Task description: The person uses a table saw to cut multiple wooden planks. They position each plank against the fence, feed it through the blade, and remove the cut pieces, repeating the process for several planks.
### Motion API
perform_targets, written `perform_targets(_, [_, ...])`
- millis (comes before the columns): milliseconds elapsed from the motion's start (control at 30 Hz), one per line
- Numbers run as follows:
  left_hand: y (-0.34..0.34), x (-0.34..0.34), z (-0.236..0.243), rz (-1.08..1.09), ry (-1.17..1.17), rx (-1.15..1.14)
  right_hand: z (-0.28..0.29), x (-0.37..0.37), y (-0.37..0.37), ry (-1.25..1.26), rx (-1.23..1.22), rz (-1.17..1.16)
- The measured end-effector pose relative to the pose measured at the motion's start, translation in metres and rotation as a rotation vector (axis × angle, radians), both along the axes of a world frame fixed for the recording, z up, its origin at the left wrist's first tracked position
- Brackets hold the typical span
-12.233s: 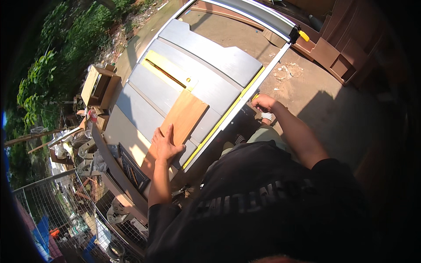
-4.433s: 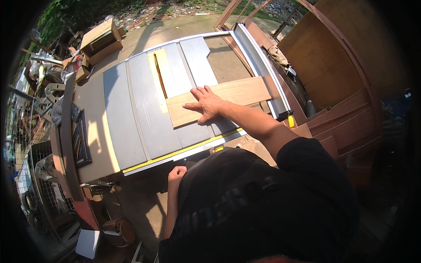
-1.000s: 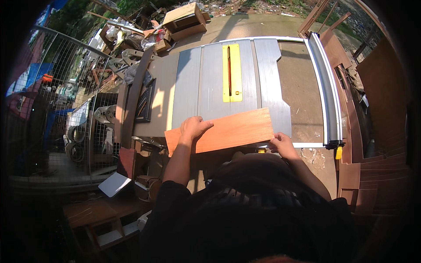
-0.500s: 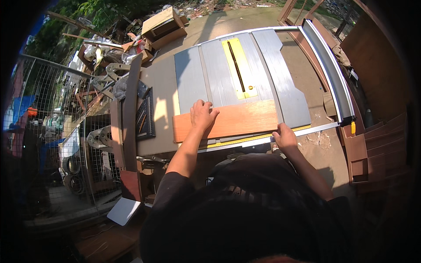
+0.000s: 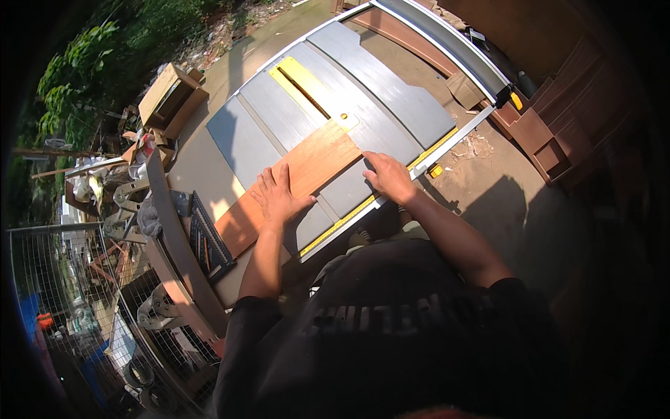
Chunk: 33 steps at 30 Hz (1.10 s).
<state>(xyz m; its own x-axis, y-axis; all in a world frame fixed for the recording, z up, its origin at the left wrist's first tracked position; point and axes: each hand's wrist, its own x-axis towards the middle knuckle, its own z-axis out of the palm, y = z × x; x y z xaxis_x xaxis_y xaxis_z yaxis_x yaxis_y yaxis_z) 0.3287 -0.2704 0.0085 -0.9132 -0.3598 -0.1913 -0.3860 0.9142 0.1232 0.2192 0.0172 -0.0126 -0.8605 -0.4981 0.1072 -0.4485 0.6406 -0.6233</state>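
Note:
A reddish-brown wooden board (image 5: pixel 317 157) lies flat across the grey table saw top (image 5: pixel 391 84). Its right end reaches the near end of the yellow throat plate (image 5: pixel 299 82), which has a dark slot down its middle. My left hand (image 5: pixel 278 199) rests on the board with fingers spread and its thumb toward the near edge. At the board's right near corner is my right hand (image 5: pixel 391 178), its fingers bent around the edge. The board's left end comes up beside a black slotted tool (image 5: pixel 207 237).
Along the front runs a rail with a yellow scale (image 5: pixel 342 223). A metal fence (image 5: pixel 447 45) stands at the right end. To the left are a curved dark plank (image 5: pixel 185 244), a wire mesh fence (image 5: pixel 70 279) and a wooden box (image 5: pixel 167 98). Brown boards (image 5: pixel 558 133) are stacked at the right.
The board has slid left along the saw top, and its right end now meets the throat plate. Both hands moved with it. My view has turned, so the table appears tilted.

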Motion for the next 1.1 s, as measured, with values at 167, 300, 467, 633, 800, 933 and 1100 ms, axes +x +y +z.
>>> perform_targets(167, [-0.018, 0.005, -0.011, -0.087, 0.111, -0.063, -0.013, 0.023, 0.076, -0.275, -0.122, -0.299])
perform_targets(300, [-0.018, 0.006, -0.017, -0.121, 0.116, -0.065, -0.068, 0.041, 0.156, -0.629, -0.030, -0.434])
perform_targets(467, [-0.007, 0.010, -0.009, -0.142, 0.085, -0.055, -0.099, 0.030, 0.162, -0.564, -0.160, -0.587])
perform_targets(633, [-0.011, 0.015, -0.014, -0.132, 0.111, -0.054, -0.105, -0.020, 0.159, -0.632, -0.110, -0.586])
perform_targets(800, [-0.006, 0.018, -0.007, -0.112, 0.093, -0.042, -0.079, -0.054, 0.166, -1.084, -0.143, -0.399])
perform_targets(933, [0.004, 0.018, -0.001, -0.158, 0.090, -0.033, -0.084, -0.071, 0.160, -1.288, -0.177, -0.279])
perform_targets(1100, [0.005, 0.018, -0.002, -0.124, 0.128, -0.017, -0.096, -0.073, 0.159, -1.229, -0.129, -0.306])
